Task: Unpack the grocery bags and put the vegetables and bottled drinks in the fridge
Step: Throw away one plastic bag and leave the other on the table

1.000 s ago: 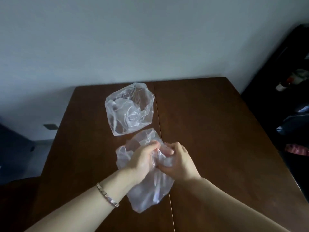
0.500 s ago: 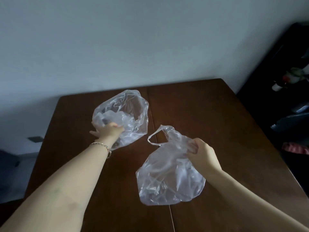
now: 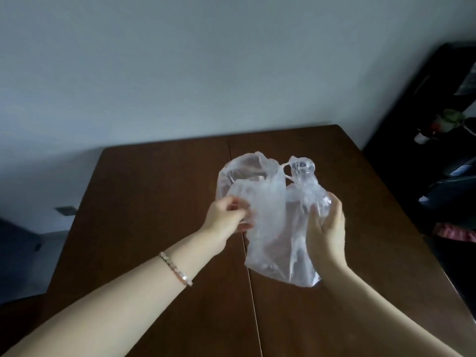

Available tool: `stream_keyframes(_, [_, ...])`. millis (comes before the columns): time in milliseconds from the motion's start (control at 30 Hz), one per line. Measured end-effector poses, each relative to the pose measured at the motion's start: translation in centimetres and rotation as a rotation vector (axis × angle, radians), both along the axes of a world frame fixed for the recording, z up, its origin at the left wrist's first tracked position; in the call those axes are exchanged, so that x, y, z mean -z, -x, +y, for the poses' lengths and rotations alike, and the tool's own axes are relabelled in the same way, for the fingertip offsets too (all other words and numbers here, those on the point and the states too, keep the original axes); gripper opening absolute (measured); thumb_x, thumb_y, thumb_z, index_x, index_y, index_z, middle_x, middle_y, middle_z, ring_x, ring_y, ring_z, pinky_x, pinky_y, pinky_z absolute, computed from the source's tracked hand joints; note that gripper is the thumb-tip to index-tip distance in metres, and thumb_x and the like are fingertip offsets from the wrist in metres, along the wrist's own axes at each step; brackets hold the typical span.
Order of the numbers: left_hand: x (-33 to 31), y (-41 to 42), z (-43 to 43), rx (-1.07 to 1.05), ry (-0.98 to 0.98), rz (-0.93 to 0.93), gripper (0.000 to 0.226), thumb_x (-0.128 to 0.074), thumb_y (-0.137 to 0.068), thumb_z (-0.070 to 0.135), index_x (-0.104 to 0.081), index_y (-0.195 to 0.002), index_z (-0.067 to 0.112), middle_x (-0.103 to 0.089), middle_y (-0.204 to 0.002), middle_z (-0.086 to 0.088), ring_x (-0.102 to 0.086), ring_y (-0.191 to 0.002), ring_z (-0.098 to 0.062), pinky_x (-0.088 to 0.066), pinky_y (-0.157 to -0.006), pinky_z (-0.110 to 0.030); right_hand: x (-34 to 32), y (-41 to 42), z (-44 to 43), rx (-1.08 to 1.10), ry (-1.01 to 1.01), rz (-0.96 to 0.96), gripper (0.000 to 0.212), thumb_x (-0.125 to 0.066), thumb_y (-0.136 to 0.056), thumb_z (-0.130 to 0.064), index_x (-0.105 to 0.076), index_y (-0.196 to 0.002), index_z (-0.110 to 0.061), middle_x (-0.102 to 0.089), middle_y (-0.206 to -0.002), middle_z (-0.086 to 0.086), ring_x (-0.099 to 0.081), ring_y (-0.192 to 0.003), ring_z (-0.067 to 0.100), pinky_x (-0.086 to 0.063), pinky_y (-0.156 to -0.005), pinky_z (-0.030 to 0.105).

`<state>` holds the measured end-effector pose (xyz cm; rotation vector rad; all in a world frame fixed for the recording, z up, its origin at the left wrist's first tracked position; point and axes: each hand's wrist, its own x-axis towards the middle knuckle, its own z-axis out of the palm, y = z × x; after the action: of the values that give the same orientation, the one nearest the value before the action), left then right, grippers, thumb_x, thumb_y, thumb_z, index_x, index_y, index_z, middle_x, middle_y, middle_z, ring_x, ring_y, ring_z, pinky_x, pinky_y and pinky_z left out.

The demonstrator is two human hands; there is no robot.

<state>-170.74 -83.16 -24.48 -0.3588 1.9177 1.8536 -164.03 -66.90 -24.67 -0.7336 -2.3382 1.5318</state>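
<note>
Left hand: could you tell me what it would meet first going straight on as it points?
The clear plastic bag that the left hand pinches; behind that, probably the right hand, depth unclear.

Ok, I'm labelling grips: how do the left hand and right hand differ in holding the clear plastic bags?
The left hand pinches the crumpled clear plastic bags at their left edge with curled fingertips; the right hand wraps thumb and fingers around their right side. The left wrist wears a thin bracelet; the right wrist is bare. Both hold the bags above the brown wooden table.
</note>
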Motion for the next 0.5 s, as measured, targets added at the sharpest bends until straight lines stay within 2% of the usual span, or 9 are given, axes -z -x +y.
stream_keyframes(67, [-0.7,-2.7,2.4,0.181,0.029,0.018,0.021,-0.054,-0.089,-0.004,-0.06,-0.079,0.014,-0.06,-0.079,-0.003,-0.062,-0.068,-0.014,-0.055,-0.057,-0.022,-1.0,-0.4,-1.9,-0.165,0.286,-0.025,0.068,-0.046,-0.087,-0.052,-0.02,-0.146,-0.03,-0.03,-0.15,0.0,-0.039,-0.131,0.018,-0.039,-0.099,0.033])
stream_keyframes(133, [-0.8,-4.8,4.3,0.361,0.179,0.122,0.016,-0.052,-0.092,0.008,-0.062,-0.083,0.017,-0.063,-0.081,0.0,-0.063,-0.076,-0.013,-0.058,-0.071,-0.028,-1.2,-0.9,-2.6,-0.241,0.497,-0.091,0.083,-0.057,-0.074,-0.056,-0.024,-0.146,-0.028,-0.042,-0.142,0.0,-0.047,-0.127,0.019,-0.048,-0.095,0.036])
stream_keyframes(200, [-1.3,-6.4,5.0,0.563,0.358,0.232,0.015,-0.05,-0.093,0.015,-0.064,-0.098,0.012,-0.068,-0.095,-0.002,-0.064,-0.09,-0.014,-0.054,-0.087,-0.031,-1.0,-1.3,-1.5,-0.175,0.583,-0.127,0.053,-0.077,-0.074,-0.032,-0.055,-0.12,-0.016,-0.066,-0.105,0.004,-0.065,-0.096,0.019,-0.056,-0.073,0.034])
stream_keyframes(267, [-2.4,-8.1,4.5,0.797,0.423,0.344,0.021,-0.053,-0.092,0.015,-0.065,-0.109,0.011,-0.068,-0.106,0.0,-0.061,-0.094,-0.008,-0.049,-0.086,-0.018,-0.6,-2.0,0.5,-0.141,0.418,-0.171,0.014,-0.074,-0.072,-0.003,-0.063,-0.077,-0.011,-0.063,-0.065,-0.001,-0.059,-0.065,0.017,-0.047,-0.056,0.027])
stream_keyframes(300, [-3.2,-8.9,4.2,0.865,0.446,0.471,0.023,-0.055,-0.091,0.017,-0.066,-0.111,0.012,-0.067,-0.108,0.003,-0.06,-0.093,-0.005,-0.048,-0.083,-0.013,-0.2,-2.5,1.7,-0.174,0.255,-0.183,0.017,-0.068,-0.072,0.001,-0.061,-0.068,-0.014,-0.059,-0.058,-0.006,-0.054,-0.06,0.015,-0.043,-0.053,0.024])
stream_keyframes(400, [-4.8,-9.1,2.9,0.66,0.697,1.212,0.038,-0.062,-0.082,0.035,-0.064,-0.114,0.016,-0.059,-0.121,-0.002,-0.058,-0.104,-0.011,-0.05,-0.094,-0.025,-0.4,-4.8,4.6,-0.453,-0.355,-0.157,0.028,-0.061,-0.078,0.001,-0.072,-0.091,-0.022,-0.067,-0.086,-0.012,-0.063,-0.078,0.014,-0.049,-0.067,0.023])
stream_keyframes(433, [-4.6,-8.7,2.4,0.631,0.816,1.341,0.06,-0.064,-0.075,0.047,-0.052,-0.127,0.022,-0.045,-0.135,-0.005,-0.046,-0.123,-0.017,-0.038,-0.106,-0.037,-0.7,-5.6,5.5,-0.577,-0.484,-0.116,0.031,-0.062,-0.078,0.002,-0.074,-0.097,-0.02,-0.065,-0.096,-0.011,-0.065,-0.087,0.015,-0.052,-0.073,0.025])
stream_keyframes(467, [-4.3,-8.1,2.0,0.682,0.939,1.307,0.088,-0.065,-0.067,0.059,-0.028,-0.141,0.031,-0.02,-0.15,-0.007,-0.018,-0.141,-0.024,-0.02,-0.113,-0.047,-1.2,-6.3,6.1,-0.676,-0.554,-0.039,0.031,-0.065,-0.076,0.002,-0.075,-0.097,-0.019,-0.063,-0.099,-0.012,-0.065,-0.09,0.016,-0.052,-0.073,0.023])
stream_keyframes(500, [-4.0,-7.8,1.8,0.786,0.982,1.164,0.112,-0.067,-0.061,0.066,0.003,-0.144,0.04,0.012,-0.154,-0.001,0.013,-0.143,-0.026,-0.003,-0.113,-0.052,-1.4,-6.8,6.5,-0.75,-0.615,0.044,0.027,-0.067,-0.074,-0.002,-0.076,-0.094,-0.017,-0.063,-0.098,-0.011,-0.065,-0.088,0.014,-0.049,-0.07,0.018])
